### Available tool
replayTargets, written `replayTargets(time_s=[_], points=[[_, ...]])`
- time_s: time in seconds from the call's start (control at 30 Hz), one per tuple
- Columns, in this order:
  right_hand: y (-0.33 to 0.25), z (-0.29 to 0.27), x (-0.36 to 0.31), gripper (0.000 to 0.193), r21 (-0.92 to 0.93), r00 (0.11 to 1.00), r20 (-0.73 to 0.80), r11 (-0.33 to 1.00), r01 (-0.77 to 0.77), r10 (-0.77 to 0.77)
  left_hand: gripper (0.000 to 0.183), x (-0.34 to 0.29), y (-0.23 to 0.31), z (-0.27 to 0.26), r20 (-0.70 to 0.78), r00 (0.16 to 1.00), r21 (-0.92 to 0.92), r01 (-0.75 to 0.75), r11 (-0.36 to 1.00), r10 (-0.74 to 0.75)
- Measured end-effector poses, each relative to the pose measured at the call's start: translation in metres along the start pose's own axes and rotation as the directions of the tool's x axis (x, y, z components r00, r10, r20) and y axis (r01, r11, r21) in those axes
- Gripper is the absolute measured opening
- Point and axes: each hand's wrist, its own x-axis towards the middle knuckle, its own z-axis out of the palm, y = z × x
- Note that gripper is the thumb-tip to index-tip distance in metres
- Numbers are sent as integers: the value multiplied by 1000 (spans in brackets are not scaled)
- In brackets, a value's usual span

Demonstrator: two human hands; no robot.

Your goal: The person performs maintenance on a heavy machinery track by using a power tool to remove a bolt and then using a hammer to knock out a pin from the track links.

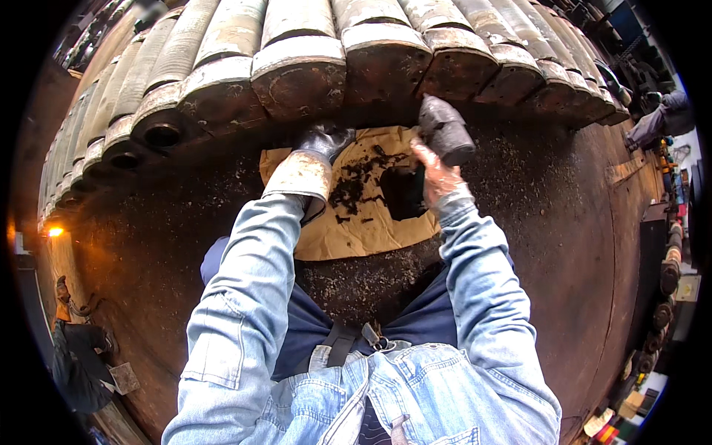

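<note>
- Dark floor, strewn with pale flakes; tubes lined up across the top;
- Paper on the floor, between the hands; dark scraps on it;
- Left hand, gloved, by the paper's upper edge, just below the tubes; whether its fingers grasp anything, I cannot tell;
- Right hand, bare, fingers closed round a grey tool, near the paper's right edge.

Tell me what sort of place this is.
Likely an industrial workshop: a long row of heavy, grimy cylindrical parts spans the front, an orange glow shines at the far left, and the left hand wears a thick work glove.
</note>
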Motion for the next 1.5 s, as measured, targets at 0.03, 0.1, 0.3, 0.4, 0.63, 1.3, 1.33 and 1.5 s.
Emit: replayTargets(time_s=[0.03,0.1,0.3,0.4,0.63,1.3,1.33,1.5], points=[[-16,-4,-4,33,6,999,37,1000,-9,9,28,4,-7,4,2,999,78,-32,996,32],[-37,-10,-8,29,24,999,28,999,-28,27,27,6,-17,11,10,996,228,-86,970,86],[-106,-36,-63,39,24,973,-41,974,227,-226,34,-42,25,34,67,993,446,-118,887,98],[-136,-29,-96,32,6,976,-59,978,209,-208,42,-57,16,25,44,992,513,-121,850,114],[-141,-71,-125,31,27,981,-58,982,186,-184,48,-78,30,38,148,985,714,-167,679,87],[-142,-133,-97,67,7,927,-342,987,-163,156,39,130,-78,210,270,962,871,-229,435,-35],[-141,-133,-97,68,16,923,-350,986,-166,161,39,136,-86,214,266,962,872,-215,439,-57],[-143,-131,-91,69,10,925,-341,985,-175,168,38,140,-118,231,257,954,883,-168,437,-152]])
